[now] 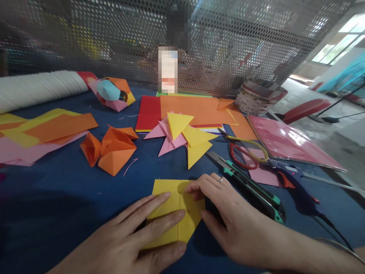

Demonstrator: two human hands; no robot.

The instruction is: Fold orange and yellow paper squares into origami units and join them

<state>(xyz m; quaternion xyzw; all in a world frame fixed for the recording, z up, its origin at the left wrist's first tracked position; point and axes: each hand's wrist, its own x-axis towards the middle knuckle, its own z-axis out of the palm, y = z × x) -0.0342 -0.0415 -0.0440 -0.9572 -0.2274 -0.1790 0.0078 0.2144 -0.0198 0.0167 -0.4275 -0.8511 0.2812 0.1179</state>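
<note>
A yellow sheet of paper point(171, 213) lies on the blue tabletop in front of me, with a crease down its middle and its right side folded over. My left hand point(142, 232) rests flat on its left part, fingers spread. At the folded right edge, my right hand point(225, 213) has its fingers curled against the paper, the index near the top corner and the thumb at the lower edge. Beyond the sheet are folded yellow triangles point(199, 137) and pink folded pieces point(168, 133). An orange folded paper shape point(116, 152) sits to the left.
A green and black utility knife point(248, 186) lies right of my right hand, beside scissors point(245, 152) and a blue glue gun point(296, 182). Orange sheets point(194, 108), a wrapped pink pack point(291, 140) and a paper-covered pot point(256, 97) stand farther back. Loose coloured sheets point(57, 127) lie left.
</note>
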